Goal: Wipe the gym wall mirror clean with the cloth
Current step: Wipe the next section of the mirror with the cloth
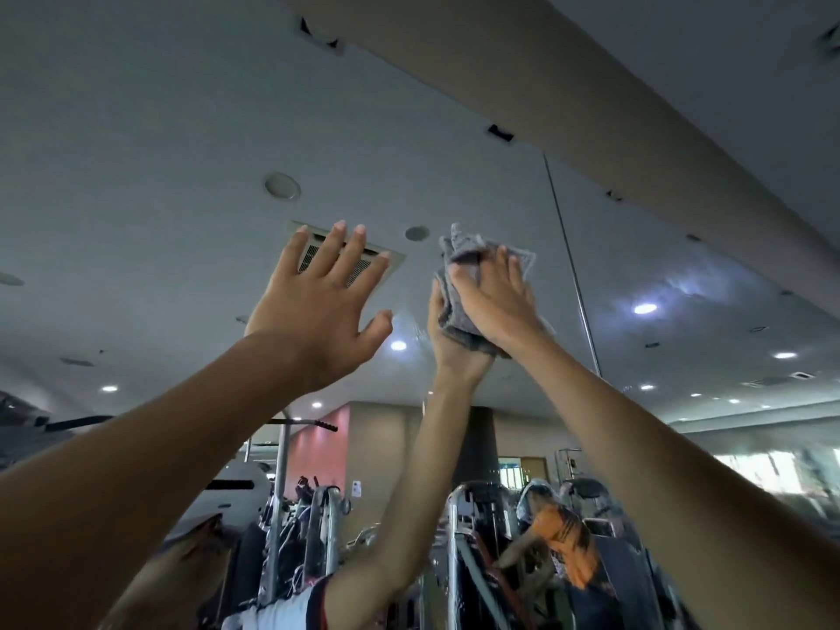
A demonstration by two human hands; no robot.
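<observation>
Our right hand (500, 306): flat, pressing cloth (464, 253), half hidden beneath, to mirror (204, 143). Our left hand (318, 306), nine o'clock: splayed wide, contact unclear.

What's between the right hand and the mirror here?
The grey cloth, bunched up and pressed against the mirror by the right hand, as the head view shows.
</observation>
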